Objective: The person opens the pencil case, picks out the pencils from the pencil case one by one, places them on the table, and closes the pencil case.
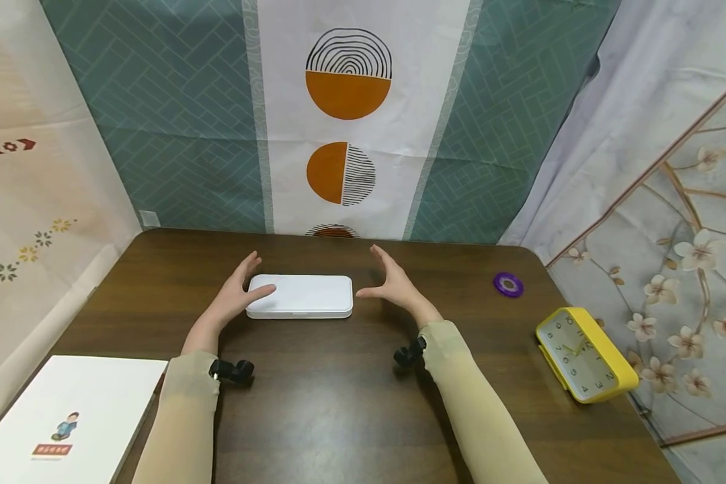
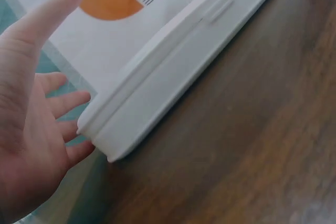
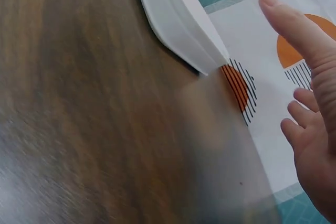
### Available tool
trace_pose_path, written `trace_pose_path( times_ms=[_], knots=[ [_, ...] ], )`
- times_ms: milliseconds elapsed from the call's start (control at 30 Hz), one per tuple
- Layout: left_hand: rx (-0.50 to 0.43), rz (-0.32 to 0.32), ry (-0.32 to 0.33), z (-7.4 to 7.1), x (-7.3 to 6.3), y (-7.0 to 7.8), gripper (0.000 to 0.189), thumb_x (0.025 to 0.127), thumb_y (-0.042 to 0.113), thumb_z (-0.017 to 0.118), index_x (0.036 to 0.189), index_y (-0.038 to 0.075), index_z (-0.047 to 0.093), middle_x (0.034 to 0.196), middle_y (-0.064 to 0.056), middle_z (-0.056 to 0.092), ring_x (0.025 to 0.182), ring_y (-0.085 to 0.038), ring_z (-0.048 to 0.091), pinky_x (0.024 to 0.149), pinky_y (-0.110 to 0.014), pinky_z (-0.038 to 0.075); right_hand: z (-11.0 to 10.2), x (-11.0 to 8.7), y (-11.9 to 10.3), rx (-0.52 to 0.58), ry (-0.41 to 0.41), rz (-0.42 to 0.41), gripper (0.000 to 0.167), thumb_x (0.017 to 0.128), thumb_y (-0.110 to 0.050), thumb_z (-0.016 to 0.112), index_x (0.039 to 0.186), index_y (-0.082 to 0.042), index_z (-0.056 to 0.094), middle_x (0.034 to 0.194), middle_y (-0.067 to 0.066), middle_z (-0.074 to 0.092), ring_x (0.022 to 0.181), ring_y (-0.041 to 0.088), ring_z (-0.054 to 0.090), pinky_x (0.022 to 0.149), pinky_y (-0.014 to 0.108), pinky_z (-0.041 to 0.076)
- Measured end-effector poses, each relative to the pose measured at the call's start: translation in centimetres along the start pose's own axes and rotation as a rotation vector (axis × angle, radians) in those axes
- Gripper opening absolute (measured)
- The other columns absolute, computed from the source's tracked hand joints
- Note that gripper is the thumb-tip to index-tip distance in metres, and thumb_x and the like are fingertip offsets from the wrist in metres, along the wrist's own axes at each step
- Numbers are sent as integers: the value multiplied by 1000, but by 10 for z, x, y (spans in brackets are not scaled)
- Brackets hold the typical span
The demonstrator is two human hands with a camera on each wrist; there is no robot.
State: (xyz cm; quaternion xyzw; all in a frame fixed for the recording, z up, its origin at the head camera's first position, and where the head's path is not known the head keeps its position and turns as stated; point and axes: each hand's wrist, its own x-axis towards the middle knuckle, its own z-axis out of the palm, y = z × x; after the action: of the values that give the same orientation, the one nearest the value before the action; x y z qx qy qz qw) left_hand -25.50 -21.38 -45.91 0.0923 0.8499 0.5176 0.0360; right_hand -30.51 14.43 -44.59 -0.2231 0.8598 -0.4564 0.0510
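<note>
A flat white case (image 1: 305, 294) with rounded corners lies lengthwise on the brown table, its lid down. At its left end is my left hand (image 1: 236, 290), fingers spread and the thumb over the case's top in the head view. The left wrist view shows those fingers right by the end of the white case (image 2: 152, 93). My right hand (image 1: 394, 286) is a short way off the right end, its thumb pointing toward it and its fingers extended. A gap shows between this hand and the case in the right wrist view.
A yellow alarm clock (image 1: 583, 356) stands at the table's right, with a purple ring-shaped disc (image 1: 508, 284) behind it. On the near left lies a white box or book (image 1: 66, 417) with a small printed figure. Patterned cloths (image 1: 193, 134) hang behind the table.
</note>
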Motion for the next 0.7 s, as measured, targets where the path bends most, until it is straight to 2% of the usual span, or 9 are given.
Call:
trace_pose_path(
  times_ms=[200,367,700],
  knots=[
    [-22,-6,-24,-1,-3,-7,98,88,27,72,158,8,5,163,-20,16,148,-45,13,118,-65,18,11,-1,4,3,-73,22,109,71,-18,88,155,-4,20,160,15,26,147,33,30,121,44,28],
    [-36,-14,-31,-1,-5,-10,103,84,23,77,158,6,6,163,-20,15,148,-45,13,119,-65,18,17,-2,5,28,-117,-2,105,73,-17,87,154,-3,23,159,16,27,145,36,32,120,45,31],
    [-54,0,-67,-3,-8,-19,110,77,18,84,156,0,10,163,-20,14,149,-42,15,120,-59,19,27,-1,7,32,-177,-19,100,74,-15,86,153,-1,26,158,14,32,146,29,31,122,42,29]
  ],
)
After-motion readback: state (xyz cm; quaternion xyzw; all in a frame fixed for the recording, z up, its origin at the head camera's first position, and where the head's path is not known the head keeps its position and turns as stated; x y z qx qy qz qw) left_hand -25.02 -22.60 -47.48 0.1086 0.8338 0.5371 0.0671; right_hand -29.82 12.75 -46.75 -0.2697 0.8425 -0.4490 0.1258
